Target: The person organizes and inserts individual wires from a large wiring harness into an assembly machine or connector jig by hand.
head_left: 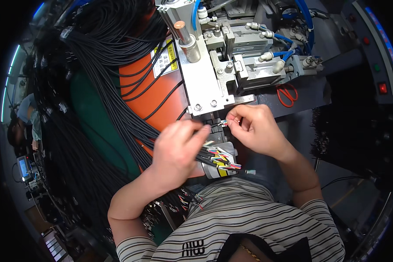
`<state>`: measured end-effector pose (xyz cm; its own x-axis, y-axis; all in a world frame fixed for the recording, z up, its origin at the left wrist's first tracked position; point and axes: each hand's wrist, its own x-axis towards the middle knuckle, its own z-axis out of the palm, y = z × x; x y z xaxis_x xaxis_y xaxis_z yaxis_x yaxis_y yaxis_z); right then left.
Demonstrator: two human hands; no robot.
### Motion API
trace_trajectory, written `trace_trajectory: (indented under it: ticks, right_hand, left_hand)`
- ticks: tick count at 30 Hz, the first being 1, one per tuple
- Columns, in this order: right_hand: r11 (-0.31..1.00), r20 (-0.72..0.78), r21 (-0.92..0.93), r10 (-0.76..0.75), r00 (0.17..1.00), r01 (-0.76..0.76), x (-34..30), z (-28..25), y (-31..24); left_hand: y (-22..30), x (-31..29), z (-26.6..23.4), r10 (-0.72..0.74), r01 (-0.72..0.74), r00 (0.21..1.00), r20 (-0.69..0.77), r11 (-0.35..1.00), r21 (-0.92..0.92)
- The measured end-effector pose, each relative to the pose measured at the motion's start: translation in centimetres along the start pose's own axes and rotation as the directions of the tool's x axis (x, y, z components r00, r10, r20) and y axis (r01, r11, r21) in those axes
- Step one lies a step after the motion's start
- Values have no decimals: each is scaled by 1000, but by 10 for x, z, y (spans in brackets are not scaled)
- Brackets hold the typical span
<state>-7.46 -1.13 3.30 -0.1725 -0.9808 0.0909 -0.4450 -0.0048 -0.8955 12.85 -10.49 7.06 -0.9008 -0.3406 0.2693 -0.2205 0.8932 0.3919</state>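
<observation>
My left hand (174, 146) is closed, thumb and fingers together around a black cable whose end points right. Just to its right, the fingertips of my right hand (258, 131) pinch the thin coloured wires (223, 123) at that cable's end. Both hands are at the front of a metal bench machine (204, 83), under its light plate. Below them lies a bundle of black cables with stripped, multicoloured wire ends (220, 158). The cable inside my left hand is mostly hidden, and the fingers are slightly blurred.
Many long black cables (105, 87) run over the orange surface (137, 78) and a green one at left. Red-handled scissors (287, 95) lie right of the machine. Blue air hoses (308, 26) rise behind. A control panel (380, 65) stands far right; another person (28, 111) is far left.
</observation>
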Motion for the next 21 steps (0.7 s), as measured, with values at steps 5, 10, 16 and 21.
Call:
trace_trajectory:
  ticks: [5, 10, 16, 21]
  right_hand:
    - [997, -94, -69, -34, 995, 27, -8, 4, 2]
    - [958, 31, 106, -270, 962, 265, -9, 9, -36]
    - [929, 0, 351, -121, 993, 113, -7, 14, -19]
    - [439, 364, 790, 229, 903, -429, -4, 3, -13]
  left_hand:
    - [-9, -17, -2, -64, 66, 998, -27, 996, 59]
    - [-3, -12, 3, -106, 105, 992, -67, 994, -9]
    - [-3, -14, -2, -49, 12, 987, -151, 972, -237]
    - [6, -7, 2, -59, 5, 977, -206, 967, -256]
